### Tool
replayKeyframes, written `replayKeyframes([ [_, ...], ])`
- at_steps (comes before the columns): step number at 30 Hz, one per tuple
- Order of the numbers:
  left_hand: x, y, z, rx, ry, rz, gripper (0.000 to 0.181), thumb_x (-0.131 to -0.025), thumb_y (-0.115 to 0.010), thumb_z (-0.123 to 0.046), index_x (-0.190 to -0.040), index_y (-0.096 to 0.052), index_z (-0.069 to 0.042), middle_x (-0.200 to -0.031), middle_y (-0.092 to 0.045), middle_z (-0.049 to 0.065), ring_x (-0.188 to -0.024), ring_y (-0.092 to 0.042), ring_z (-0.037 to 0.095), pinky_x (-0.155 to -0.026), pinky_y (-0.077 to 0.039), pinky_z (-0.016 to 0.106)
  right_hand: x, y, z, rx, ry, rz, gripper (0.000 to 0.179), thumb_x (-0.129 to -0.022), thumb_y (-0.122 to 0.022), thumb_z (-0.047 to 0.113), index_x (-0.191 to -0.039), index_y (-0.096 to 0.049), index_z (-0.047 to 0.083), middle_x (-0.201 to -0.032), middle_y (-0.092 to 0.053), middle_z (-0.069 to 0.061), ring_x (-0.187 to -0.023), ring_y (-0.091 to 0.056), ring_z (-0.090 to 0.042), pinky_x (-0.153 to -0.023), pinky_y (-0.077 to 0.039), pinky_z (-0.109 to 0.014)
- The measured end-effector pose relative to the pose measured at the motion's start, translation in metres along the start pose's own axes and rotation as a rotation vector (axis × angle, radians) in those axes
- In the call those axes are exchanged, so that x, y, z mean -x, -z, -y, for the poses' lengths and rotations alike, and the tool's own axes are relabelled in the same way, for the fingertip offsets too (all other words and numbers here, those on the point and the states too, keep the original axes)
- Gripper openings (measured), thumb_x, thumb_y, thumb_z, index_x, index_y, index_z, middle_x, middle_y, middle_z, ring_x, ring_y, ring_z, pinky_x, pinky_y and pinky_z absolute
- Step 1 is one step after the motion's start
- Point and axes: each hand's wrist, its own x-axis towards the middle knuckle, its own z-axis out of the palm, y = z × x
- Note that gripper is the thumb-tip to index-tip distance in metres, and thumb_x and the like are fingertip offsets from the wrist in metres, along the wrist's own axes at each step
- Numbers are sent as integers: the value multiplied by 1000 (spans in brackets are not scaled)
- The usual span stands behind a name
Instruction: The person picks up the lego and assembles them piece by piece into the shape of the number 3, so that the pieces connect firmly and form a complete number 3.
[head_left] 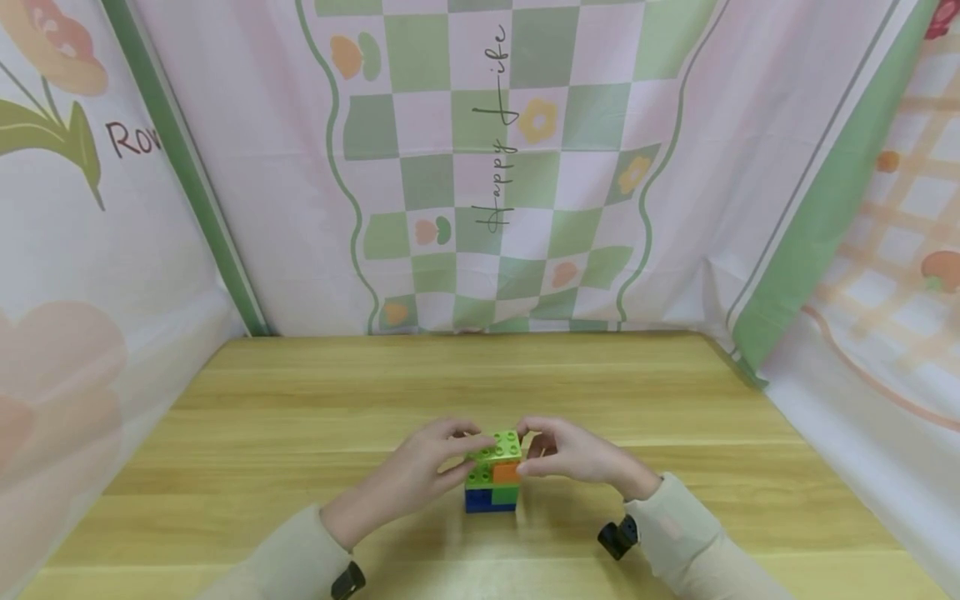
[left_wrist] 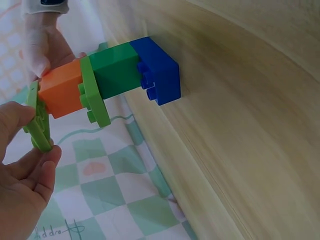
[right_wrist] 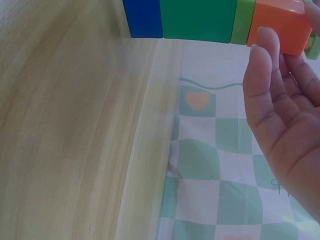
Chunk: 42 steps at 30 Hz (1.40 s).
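Note:
A small tower of building blocks stands upright on the table. At its base is a blue block (head_left: 478, 502), topped by a dark green block (left_wrist: 116, 71). Above these come a light green studded plate (left_wrist: 95, 95) and an orange block (left_wrist: 62, 89). My left hand (head_left: 420, 463) pinches a second light green plate (left_wrist: 39, 117) between thumb and fingers, tilted at the top of the orange block. From the other side my right hand (head_left: 572, 454) holds the orange block, thumb at its edge and fingers curled beside it.
The wooden table (head_left: 300, 400) runs back to a hanging cloth (head_left: 420, 125) with green checks and lettering. Printed cloths hang at the left (head_left: 67, 250) and right (head_left: 885, 317) too. A black device (head_left: 618, 537) sits by the right cuff.

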Motion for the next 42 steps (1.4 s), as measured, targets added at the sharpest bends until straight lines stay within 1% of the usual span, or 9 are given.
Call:
replayKeyframes([
  [4, 1, 0, 0, -21, -21, 21, 38, -83, -68, -6, -120, -62, -12, -115, -58, 10, -102, -55, 20, -82, -47, 25, 0, 0, 0, 2, -3, 0, 21, -89, -61, 15, -108, -53, 8, -86, -61, -11, -75, -59, -35, -62, -47, -29],
  [9, 2, 1, 0, -67, -37, 50, 40, -84, -66, -7, -122, -60, -14, -118, -58, 8, -104, -54, 20, -86, -46, 30, 0, 0, 0, 12, -10, -3, 23, -89, -60, 12, -111, -53, 7, -89, -61, -12, -74, -60, -23, -63, -48, -31],
  [12, 2, 2, 0, -82, -37, 66, 40, -85, -65, -7, -123, -60, -15, -119, -58, 8, -105, -53, 20, -87, -45, 31, 0, -1, 0, 17, -16, -6, 24, -89, -61, 13, -111, -53, 8, -88, -61, -11, -74, -60, -18, -63, -48, -31],
  [19, 3, 2, -1, -115, -55, 82, 41, -86, -64, -8, -125, -58, -16, -119, -57, 7, -104, -52, 18, -86, -45, 28, 1, -1, 1, 24, -10, -17, 27, -88, -63, 16, -112, -53, 6, -88, -60, -9, -76, -59, -18, -66, -49, -31],
  [27, 2, 2, 0, -152, -73, 84, 40, -86, -64, -9, -125, -58, -18, -117, -58, 8, -105, -53, 19, -88, -44, 29, 1, -4, 0, 17, 18, -44, 32, -85, -66, 11, -111, -51, 1, -85, -60, -5, -77, -59, -18, -70, -50, -32],
  [31, 1, 3, 0, -183, -88, 96, 41, -86, -64, -9, -125, -58, -17, -116, -58, 10, -104, -54, 20, -89, -44, 29, 0, -4, 1, 24, 13, -47, 33, -85, -66, 12, -112, -51, 2, -86, -58, -6, -78, -58, -18, -71, -50, -33],
  [35, 0, 4, 0, -192, -101, 102, 40, -85, -65, -8, -124, -59, -16, -116, -58, 10, -103, -54, 20, -88, -44, 29, 0, -4, 0, 30, 13, -45, 34, -85, -66, 13, -113, -51, 2, -86, -58, -6, -78, -58, -17, -70, -50, -32],
  [39, -1, 4, 0, -197, -91, 116, 40, -86, -64, -8, -125, -59, -17, -117, -58, 9, -104, -53, 19, -89, -43, 28, 0, -4, -1, 41, 24, -46, 34, -84, -67, 14, -112, -52, 2, -85, -58, -5, -77, -58, -16, -70, -50, -31],
  [42, -2, 4, -1, -221, -103, 121, 40, -86, -64, -9, -125, -59, -16, -117, -58, 10, -104, -54, 19, -88, -44, 28, 0, -3, -1, 50, 27, -51, 34, -84, -67, 14, -111, -52, 2, -84, -58, -5, -77, -58, -16, -69, -50, -31],
])
